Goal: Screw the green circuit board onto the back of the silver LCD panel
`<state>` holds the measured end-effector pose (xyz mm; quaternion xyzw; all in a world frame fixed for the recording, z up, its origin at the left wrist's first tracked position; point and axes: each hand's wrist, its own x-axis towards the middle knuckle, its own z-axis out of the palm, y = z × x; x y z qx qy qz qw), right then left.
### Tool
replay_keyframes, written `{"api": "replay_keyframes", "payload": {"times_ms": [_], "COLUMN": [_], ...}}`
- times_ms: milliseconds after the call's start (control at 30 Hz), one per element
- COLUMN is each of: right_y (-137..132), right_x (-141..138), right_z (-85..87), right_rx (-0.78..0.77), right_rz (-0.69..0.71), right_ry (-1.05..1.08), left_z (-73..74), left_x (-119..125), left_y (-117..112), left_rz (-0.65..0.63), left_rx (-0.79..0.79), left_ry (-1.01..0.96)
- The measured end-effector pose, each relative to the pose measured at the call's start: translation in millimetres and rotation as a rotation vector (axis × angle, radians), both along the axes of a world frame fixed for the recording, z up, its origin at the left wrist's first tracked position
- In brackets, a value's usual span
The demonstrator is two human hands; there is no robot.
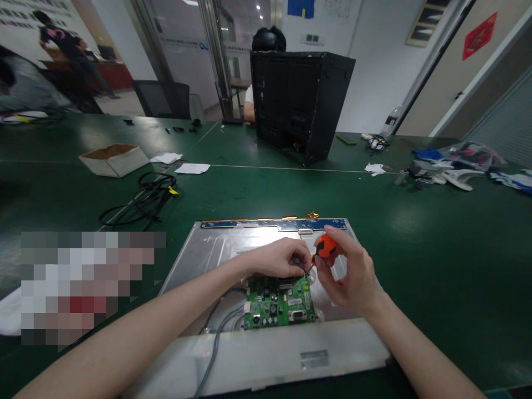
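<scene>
My right hand (351, 271) is closed around the orange and black handle of a short screwdriver (326, 245), which leans down to the left. Its tip meets the upper right corner of a green circuit board (280, 305). Curled in a pinch at that same corner is my left hand (285, 257); whatever its fingertips hold is hidden. The board lies on the silver metal back of a flat display panel (203, 249), and a narrow blue circuit strip (245, 224) runs along the panel's far edge. Grey cables (218, 338) lead off the board's left side.
A large black casing (286, 105) stands on the green table (436, 255) beyond the panel. Black cables (141, 202) and an open cardboard box (114, 160) lie to the left. Bagged parts and gloves (474, 158) sit at far right. Other people are in the background.
</scene>
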<state>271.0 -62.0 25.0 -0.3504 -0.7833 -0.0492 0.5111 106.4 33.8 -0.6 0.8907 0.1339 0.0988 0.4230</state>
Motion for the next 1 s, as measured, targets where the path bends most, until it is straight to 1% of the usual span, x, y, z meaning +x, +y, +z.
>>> {"api": "replay_keyframes", "payload": {"times_ms": [333, 467, 667, 767, 1000], "right_y": [3.2, 3.6, 0.7, 0.3, 3.5], "right_x": [-0.9, -0.7, -0.8, -0.7, -1.2], "right_z": [-2.5, -1.9, 2.4, 2.5, -0.1], "right_rx": [0.056, 0.047, -0.003, -0.005, 0.063], "right_rz": [-0.051, -0.054, -0.006, -0.017, -0.072], "right_ry": [-0.007, -0.007, 0.002, -0.001, -0.005], "left_z": [-0.9, -1.1, -0.7, -0.9, -1.5], "left_x": [0.0, 0.6, 1.1, 1.0, 0.3], "left_y": [-2.4, -1.5, -1.5, -1.7, -0.9], "left_rz": [0.039, 0.035, 0.023, 0.023, 0.014], "left_rx": [-0.023, -0.028, -0.034, -0.036, -0.019], "left_ry": [-0.004, 0.003, -0.004, -0.001, -0.006]}}
